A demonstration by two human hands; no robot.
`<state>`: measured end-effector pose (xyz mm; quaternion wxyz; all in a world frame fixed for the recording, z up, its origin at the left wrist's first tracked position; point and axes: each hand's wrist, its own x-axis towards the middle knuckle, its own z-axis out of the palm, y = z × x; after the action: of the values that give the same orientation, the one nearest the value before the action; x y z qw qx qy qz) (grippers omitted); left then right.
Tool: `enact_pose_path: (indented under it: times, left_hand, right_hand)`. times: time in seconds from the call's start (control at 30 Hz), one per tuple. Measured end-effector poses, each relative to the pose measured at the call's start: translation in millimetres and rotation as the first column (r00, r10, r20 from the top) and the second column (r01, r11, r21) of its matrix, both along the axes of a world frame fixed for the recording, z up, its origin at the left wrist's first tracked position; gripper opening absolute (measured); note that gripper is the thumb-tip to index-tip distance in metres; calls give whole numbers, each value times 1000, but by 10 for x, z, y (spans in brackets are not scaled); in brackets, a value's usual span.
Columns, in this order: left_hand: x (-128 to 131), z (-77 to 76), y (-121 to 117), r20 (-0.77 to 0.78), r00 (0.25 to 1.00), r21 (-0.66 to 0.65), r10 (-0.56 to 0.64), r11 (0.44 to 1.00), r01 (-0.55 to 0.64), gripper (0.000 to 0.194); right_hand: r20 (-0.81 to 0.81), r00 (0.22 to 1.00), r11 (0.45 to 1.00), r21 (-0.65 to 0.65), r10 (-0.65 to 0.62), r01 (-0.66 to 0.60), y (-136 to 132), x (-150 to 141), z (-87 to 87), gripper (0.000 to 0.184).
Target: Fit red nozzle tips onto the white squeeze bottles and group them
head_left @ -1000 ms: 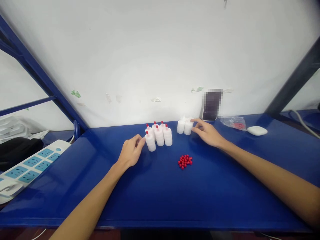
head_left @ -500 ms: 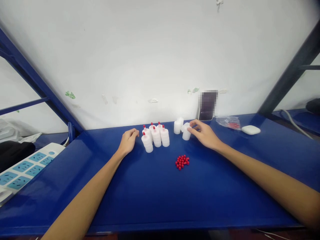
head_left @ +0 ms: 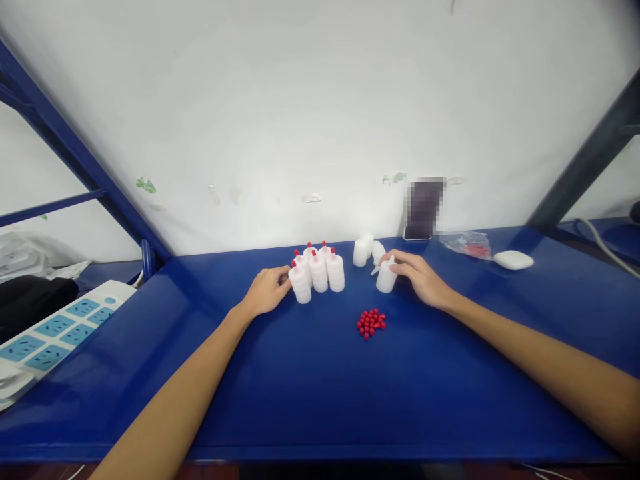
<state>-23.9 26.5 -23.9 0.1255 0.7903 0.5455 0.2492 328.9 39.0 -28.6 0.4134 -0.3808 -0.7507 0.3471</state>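
My right hand (head_left: 419,275) has its thumb and fingers closed around a white plastic squeeze bottle (head_left: 386,277), upright near the other loose white bottles (head_left: 361,253). A narrow white spout (head_left: 375,270) shows at its left side; I cannot tell which bottle it belongs to. At the left, my left hand (head_left: 269,291) is curled beside the front bottle (head_left: 301,285) of a tight group with red-capped nozzles. Its fingertips reach that bottle's edge and are partly hidden. A small cluster of red caps (head_left: 371,324) lies on the blue table (head_left: 380,393).
A dark phone (head_left: 424,210) leans on the wall behind my right hand. Farther right are a clear bag with red pieces (head_left: 470,247) and a white rounded case (head_left: 513,260). A power strip (head_left: 65,333) lies left; blue metal posts (head_left: 110,193) frame the sides.
My right hand has come nearer with a white bottle, in front of the others. My left hand has moved right, up to the capped bottles. The whole view has shifted slightly.
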Motion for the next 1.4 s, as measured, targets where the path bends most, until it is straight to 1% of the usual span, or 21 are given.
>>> enact_pose_path:
  times: [0.07,0.13,0.2,0.23,0.27,0.33,0.4,0.5,0.6,0.7,0.83,0.9,0.97,1.0,1.07,1.13,1.2,1.23,1.27,1.33,1.4]
  left_hand:
    - [6,10,-12,14,1000,16,12,1000,-12,27]
    - [11,24,-22,51,997,52,55,997,-57,32]
    - [11,43,-28,107,986,108,128,984,-139,34]
    - [9,55,-31,135,976,137,169,973,-187,34]
    - [6,69,-35,167,964,168,209,957,-237,34]
    - [-6,103,-45,249,931,240,268,914,-327,32]
    - [-22,144,-64,342,894,320,290,859,-401,30]
    - [-45,207,-105,427,854,423,297,769,-479,27]
    - [-51,260,-156,422,857,509,295,705,-494,27]
    - [-30,311,-211,362,904,609,229,676,-415,26]
    - [19,402,-294,303,950,686,78,674,-274,24]
    - [50,440,-342,277,960,709,35,667,-229,23]
    - [97,451,-398,232,973,733,-19,661,-162,19]
    - [132,446,-430,191,979,746,-75,659,-95,14]
    - [236,423,-505,71,968,762,-239,639,102,5]
    - [397,407,-591,-52,921,745,-387,599,294,15]
    - [616,420,-675,-108,891,707,-440,596,380,17]
    - [742,439,-709,-121,899,686,-420,620,382,17]
    - [874,462,-735,-140,903,643,-407,656,395,17]
    - [1141,513,-750,-141,909,519,-393,752,406,21]
    - [1380,545,-710,-116,940,403,-320,850,339,31]
  right_hand:
    - [-38,999,999,29,-17,18,33,31,-15,28]
    - [-57,990,988,78,-126,130,93,82,-31,27]
    - [2,971,961,145,-238,235,162,151,-35,24]
    - [66,964,953,180,-258,243,192,189,-32,27]
    - [146,957,953,210,-251,218,217,226,-26,34]
    - [296,934,962,242,-199,129,246,288,-17,48]
    - [395,907,969,241,-143,47,252,324,-16,57]
    - [450,888,974,228,-92,-14,238,325,-31,55]
    - [451,887,974,227,-98,-8,232,299,-47,47]
    - [450,882,965,260,-139,20,246,294,-60,42]
    - [472,863,957,287,-182,45,259,325,-66,36]
    - [471,860,955,290,-194,57,247,337,-53,37]
    - [478,860,958,283,-178,41,224,336,-25,43]
    - [493,856,961,275,-157,19,211,332,-7,45]
    - [539,836,967,252,-103,-43,189,318,31,47]
    - [578,814,968,230,-56,-96,177,302,57,45]
    - [585,810,967,225,-37,-118,178,289,60,42]
    - [577,816,965,233,-39,-118,182,282,52,41]
    - [565,824,962,245,-44,-117,189,276,40,39]
    - [542,839,955,274,-55,-114,203,262,9,34]
    - [519,852,949,296,-63,-110,213,249,-20,29]
